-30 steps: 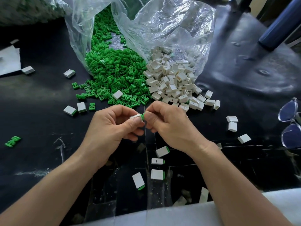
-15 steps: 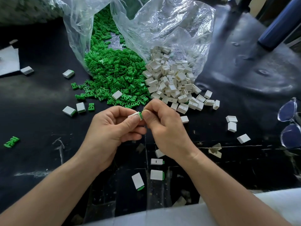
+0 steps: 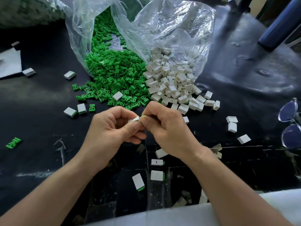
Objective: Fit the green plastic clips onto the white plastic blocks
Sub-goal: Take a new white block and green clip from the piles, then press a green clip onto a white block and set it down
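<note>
My left hand (image 3: 112, 132) pinches a white block (image 3: 134, 119) between thumb and forefinger above the middle of the black table. My right hand (image 3: 167, 128) meets it from the right, fingertips pinched on a green clip (image 3: 141, 118) at the block's end; only a sliver of green shows. Behind the hands lies a pile of green clips (image 3: 112, 75) spilling from a clear bag, and a pile of white blocks (image 3: 174, 84) spilling from a second clear bag.
Several fitted blocks (image 3: 156, 175) lie near the table's front edge under my wrists, others at the left (image 3: 70, 111). Loose white blocks (image 3: 232, 127) lie at the right, beside a pair of glasses (image 3: 290, 123). A stray green clip (image 3: 13, 142) sits far left.
Both hands stayed together at the block. The green clip has gone further into the block, so less of it shows; the right wrist has shifted slightly left.
</note>
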`<state>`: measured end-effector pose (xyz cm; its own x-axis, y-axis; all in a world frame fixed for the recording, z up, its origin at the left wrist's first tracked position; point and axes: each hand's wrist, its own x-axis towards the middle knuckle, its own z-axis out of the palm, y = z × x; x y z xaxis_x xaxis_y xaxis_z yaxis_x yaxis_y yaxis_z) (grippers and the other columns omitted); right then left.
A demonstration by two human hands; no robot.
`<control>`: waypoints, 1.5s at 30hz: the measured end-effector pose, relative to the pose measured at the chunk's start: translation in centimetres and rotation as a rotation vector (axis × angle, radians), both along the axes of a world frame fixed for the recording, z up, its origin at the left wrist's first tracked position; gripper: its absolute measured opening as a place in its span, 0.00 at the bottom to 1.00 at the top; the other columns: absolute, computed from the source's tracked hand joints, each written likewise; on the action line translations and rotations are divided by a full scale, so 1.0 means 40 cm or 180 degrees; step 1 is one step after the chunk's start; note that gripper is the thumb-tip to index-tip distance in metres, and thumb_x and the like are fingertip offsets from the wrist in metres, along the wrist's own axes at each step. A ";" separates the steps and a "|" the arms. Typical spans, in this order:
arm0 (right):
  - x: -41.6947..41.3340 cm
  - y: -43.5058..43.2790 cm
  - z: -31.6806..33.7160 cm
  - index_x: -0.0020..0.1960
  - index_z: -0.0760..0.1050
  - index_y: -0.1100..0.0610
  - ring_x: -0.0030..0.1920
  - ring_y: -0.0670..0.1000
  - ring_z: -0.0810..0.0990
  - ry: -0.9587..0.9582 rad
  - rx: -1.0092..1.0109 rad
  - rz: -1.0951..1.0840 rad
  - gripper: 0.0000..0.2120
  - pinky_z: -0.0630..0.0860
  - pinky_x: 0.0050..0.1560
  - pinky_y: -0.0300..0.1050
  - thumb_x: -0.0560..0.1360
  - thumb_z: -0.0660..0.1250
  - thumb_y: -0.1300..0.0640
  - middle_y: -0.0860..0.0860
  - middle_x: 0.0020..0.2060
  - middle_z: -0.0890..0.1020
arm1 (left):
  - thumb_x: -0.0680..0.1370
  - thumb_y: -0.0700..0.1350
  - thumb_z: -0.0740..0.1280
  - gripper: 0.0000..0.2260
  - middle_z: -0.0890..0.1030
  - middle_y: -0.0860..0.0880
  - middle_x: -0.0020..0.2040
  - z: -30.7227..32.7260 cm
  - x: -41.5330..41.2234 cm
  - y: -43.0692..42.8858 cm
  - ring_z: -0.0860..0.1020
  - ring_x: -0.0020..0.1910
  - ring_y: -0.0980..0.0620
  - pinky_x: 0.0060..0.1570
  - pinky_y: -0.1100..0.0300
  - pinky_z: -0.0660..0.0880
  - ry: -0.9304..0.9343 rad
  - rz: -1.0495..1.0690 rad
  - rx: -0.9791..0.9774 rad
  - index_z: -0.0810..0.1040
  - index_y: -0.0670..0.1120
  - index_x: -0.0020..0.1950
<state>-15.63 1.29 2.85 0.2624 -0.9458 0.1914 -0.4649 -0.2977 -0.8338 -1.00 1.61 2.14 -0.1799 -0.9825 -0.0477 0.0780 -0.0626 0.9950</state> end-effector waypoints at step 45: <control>0.034 0.016 -0.002 0.49 0.70 0.69 0.29 0.44 0.64 -0.1671 0.2344 0.0533 0.34 0.62 0.31 0.37 0.67 0.54 0.36 0.45 0.27 0.67 | 0.66 0.44 0.70 0.12 0.78 0.40 0.29 0.011 0.015 -0.014 0.78 0.27 0.43 0.30 0.56 0.78 0.0322 -0.0531 -0.0014 0.82 0.39 0.46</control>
